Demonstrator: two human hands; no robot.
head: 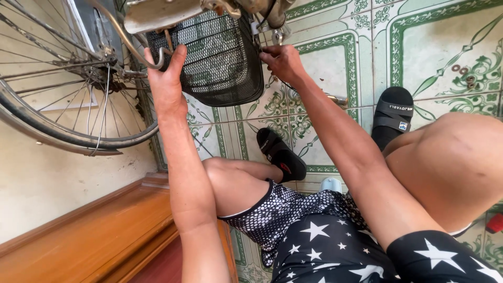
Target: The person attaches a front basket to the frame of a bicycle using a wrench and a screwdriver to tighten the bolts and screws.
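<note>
Green-patterned tile floor (450,47) below, upturned bicycle against wall. Left hand (166,78) clamped on basket (220,57) rim and metal stay; right hand (283,62) pinching something small at basket's far edge. Best done holding basket steady, working fastener with fingertips.

Both bare arms stretched forward, hands raised and apart.

The left hand (166,78) is at the end of a straight forearm, back of the hand showing, thumb spread from curled fingers in a grasp. The right hand (283,62) reaches out with wrist bent, fingertips pinched together. Bare knees are bent beneath both arms.
</note>
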